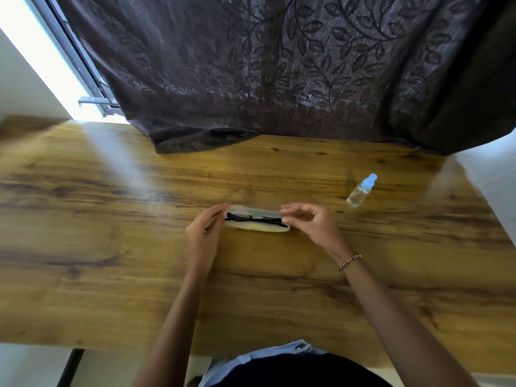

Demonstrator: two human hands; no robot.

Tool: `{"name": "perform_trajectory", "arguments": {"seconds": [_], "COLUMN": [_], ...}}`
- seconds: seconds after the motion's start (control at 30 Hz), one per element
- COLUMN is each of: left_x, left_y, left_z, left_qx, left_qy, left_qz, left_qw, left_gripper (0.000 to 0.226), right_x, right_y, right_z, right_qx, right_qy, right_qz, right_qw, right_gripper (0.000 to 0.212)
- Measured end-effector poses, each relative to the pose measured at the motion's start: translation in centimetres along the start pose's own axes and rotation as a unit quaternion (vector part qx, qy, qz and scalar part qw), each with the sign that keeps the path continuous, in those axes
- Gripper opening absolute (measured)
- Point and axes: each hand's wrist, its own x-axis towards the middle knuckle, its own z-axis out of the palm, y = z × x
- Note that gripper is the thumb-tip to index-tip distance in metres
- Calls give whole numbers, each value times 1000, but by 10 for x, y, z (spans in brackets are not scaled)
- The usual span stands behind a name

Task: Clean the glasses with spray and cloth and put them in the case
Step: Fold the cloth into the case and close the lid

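Left hand (205, 233) and right hand (310, 222) are each pinching an end of the translucent oval plastic case (259, 229), grip curled tight, probably steadying it on the wooden surface (111, 247). The black-framed glasses (257, 218) are lying inside. The clear blue-capped spray bottle (360, 191) is sitting off right, out of the way.

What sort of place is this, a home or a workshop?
Probably a room in a home: a wood-grain table stands by a bright window, a dark leaf-patterned curtain drapes onto it, and a spray bottle and glasses case are on it.
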Motion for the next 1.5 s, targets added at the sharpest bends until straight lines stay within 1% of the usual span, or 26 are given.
{"name": "perform_trajectory", "arguments": {"seconds": [0.1,0.23,0.37,0.47,0.53,0.57,0.63,0.7,0.77,0.87,0.93,0.97,1.0,1.07,1.17,1.27,1.5], "left_x": [-4,-6,-9,-8,-4,-1,5,12,19,28,32,33,34,36,38,40,46], "left_y": [-4,-7,-12,-14,-14,-15,-17,-17,-16,-15,-16,-16,-16,-14,-11,-8,2], "left_z": [-2,-5,-9,-10,-8,-7,-2,3,7,12,16,17,19,23,27,29,32], "left_qx": [1,-1,-21,-30,5,46,136,189,212,222,209,203,198,191,189,186,201], "left_qy": [-4,-22,-54,-80,-117,-140,-187,-213,-213,-216,-218,-217,-217,-214,-209,-208,-187], "left_qz": [3,3,3,-14,-13,1,59,104,118,126,127,127,125,123,132,146,173], "left_qw": [1000,1000,998,996,993,989,971,953,947,943,945,946,948,950,950,949,946], "left_gripper": [26,26,28,32,44,51,62,65,64,62,60,59,58,55,51,49,42], "right_x": [3,8,11,11,11,11,13,15,16,15,14,14,13,14,16,17,19], "right_y": [2,2,3,4,4,4,3,1,0,0,0,1,3,5,8,10,5], "right_z": [-2,-5,-8,-7,-5,-4,-4,-5,-5,-4,0,2,5,10,15,13,10], "right_qx": [21,-11,-29,-11,-13,-20,-32,-51,-76,-99,-131,-174,-233,-338,-410,-432,-414], "right_qy": [-33,-101,-128,-141,-131,-124,-119,-121,-118,-95,-85,-82,-78,-48,-10,-9,7], "right_qz": [29,49,55,47,38,32,21,15,14,17,14,5,-11,-60,-112,-117,-130], "right_qw": [999,994,990,989,991,992,992,991,990,990,988,981,969,938,905,894,901], "right_gripper": [20,37,42,45,44,43,41,39,37,39,48,56,62,67,66,61,54]}}
